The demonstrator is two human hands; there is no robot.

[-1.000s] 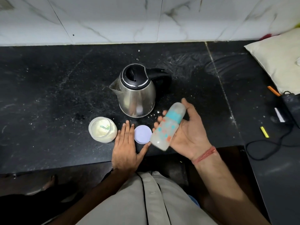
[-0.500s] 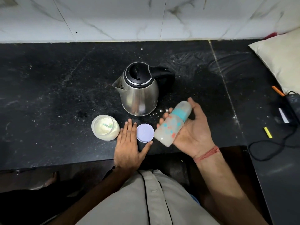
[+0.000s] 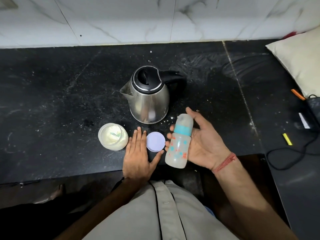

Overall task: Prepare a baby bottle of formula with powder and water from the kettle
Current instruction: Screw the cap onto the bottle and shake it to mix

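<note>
A capped baby bottle (image 3: 179, 144) with a teal ring and coloured prints lies across my right hand (image 3: 202, 144), palm up, fingers curled under it, just above the counter's front edge. My left hand (image 3: 138, 158) rests flat on the black counter (image 3: 60, 101), fingers spread, between an open jar of pale formula powder (image 3: 112, 136) with a scoop inside and the jar's white lid (image 3: 155, 141). A steel kettle (image 3: 147, 96) with a black lid and handle stands behind the hands, spout pointing left.
White powder specks dot the counter around the kettle. A cream pillow (image 3: 301, 58) lies at the far right, with an orange pen (image 3: 297, 94), a yellow marker (image 3: 287, 139), a dark device and a black cable (image 3: 285, 153) on the lower right surface. Marble wall tiles run along the back.
The bottle in my right hand has turned more upright in the palm, cap pointing away from me. My left hand has stayed flat on the counter. The view shifted slightly.
</note>
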